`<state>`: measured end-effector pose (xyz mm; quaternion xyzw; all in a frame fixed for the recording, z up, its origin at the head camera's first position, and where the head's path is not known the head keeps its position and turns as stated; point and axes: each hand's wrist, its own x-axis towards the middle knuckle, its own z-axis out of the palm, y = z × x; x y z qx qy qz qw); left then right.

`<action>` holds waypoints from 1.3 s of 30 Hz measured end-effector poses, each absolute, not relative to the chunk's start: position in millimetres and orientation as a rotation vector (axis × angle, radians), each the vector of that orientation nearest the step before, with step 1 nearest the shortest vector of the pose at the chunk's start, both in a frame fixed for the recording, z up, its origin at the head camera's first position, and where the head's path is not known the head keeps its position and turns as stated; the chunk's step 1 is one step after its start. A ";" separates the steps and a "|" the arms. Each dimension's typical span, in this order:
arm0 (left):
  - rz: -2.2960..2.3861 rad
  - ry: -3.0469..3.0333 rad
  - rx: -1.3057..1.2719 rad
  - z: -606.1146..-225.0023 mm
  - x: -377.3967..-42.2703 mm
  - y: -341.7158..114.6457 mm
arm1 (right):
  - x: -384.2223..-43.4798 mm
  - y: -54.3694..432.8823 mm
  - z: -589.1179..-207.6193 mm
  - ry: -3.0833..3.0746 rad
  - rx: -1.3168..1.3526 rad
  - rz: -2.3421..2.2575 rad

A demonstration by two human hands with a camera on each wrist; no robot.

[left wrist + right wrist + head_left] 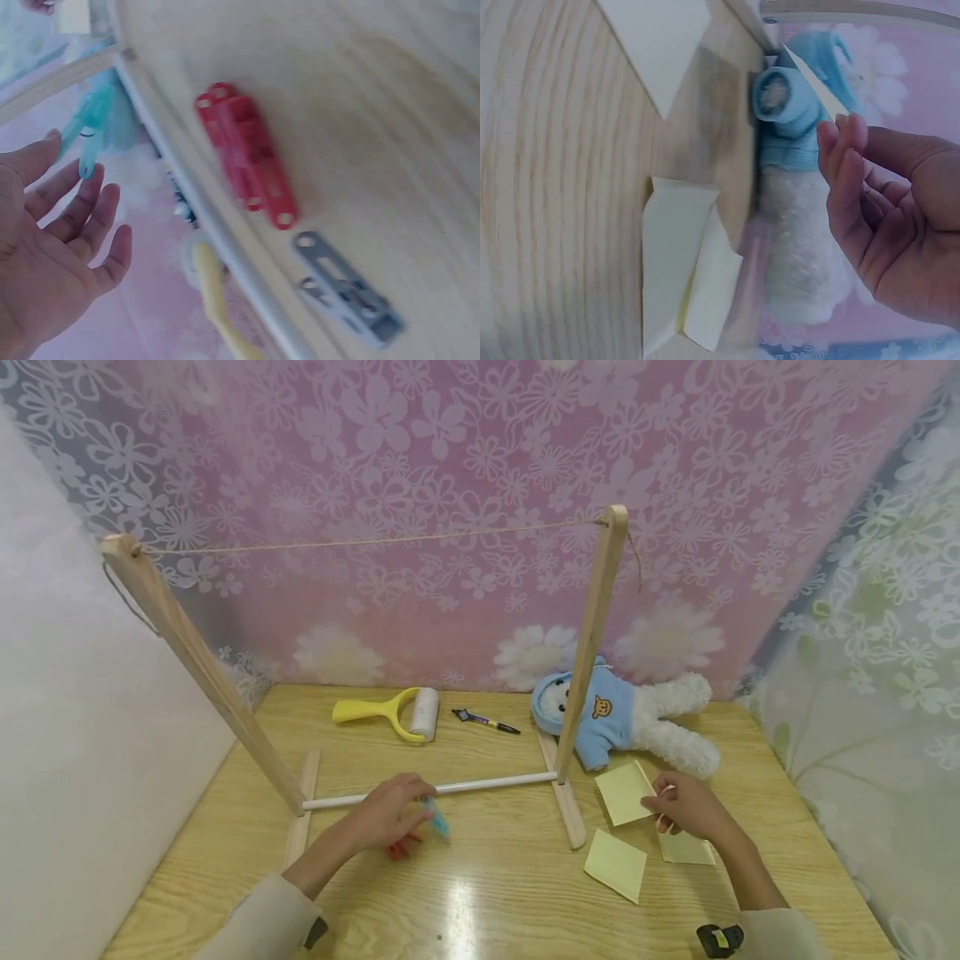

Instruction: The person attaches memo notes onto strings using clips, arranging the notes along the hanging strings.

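Note:
My left hand (384, 814) pinches a light-blue clothespin (437, 818) between thumb and fingertips, just in front of the white rod of a wooden stand. Beneath that hand lie red clothespins (244, 154), with a grey clothespin (349, 292) beside them in the left wrist view. At the right, my right hand (688, 808) pinches a yellow paper note (622, 792) by its edge, raised off the table. Two more notes are on the table: one flat note (615, 866) and a creased or folded note (679, 255), partly under the right hand in the head view.
Two wooden posts (592, 647) carry a taut string (375, 539) at the top and a white rod (495, 783) below. Behind the rod lie a yellow-handled lint roller (375, 707) and a pen (487, 721). A plush toy (611, 714) in a blue hoodie lies behind the right post.

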<state>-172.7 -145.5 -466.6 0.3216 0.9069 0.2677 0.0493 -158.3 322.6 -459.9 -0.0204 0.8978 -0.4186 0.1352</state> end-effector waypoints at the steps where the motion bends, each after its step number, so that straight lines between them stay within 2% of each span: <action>1: 0.836 2.765 0.963 -463.5 -172.7 -145.3 | -156.3 322.6 -458.3 2.602 -0.074 -1.231; 10: 1.080 2.775 0.775 -427.6 -175.6 -143.9 | -135.5 315.4 -439.5 2.712 -0.132 -1.379; 16: 1.022 2.826 0.764 -377.1 -178.8 -145.6 | -123.8 297.4 -423.9 2.671 -0.233 -1.702; 20: 1.031 2.867 0.844 -337.7 -180.4 -141.8 | -120.8 279.1 -412.2 2.549 -0.268 -2.015; 30: 1.201 2.927 1.243 -263.9 -176.9 -117.3 | -133.8 213.7 -382.6 2.212 -0.435 -2.525; 39: 1.288 3.017 1.277 -211.2 -173.1 -84.9 | -151.8 151.1 -363.6 1.878 -0.419 -2.766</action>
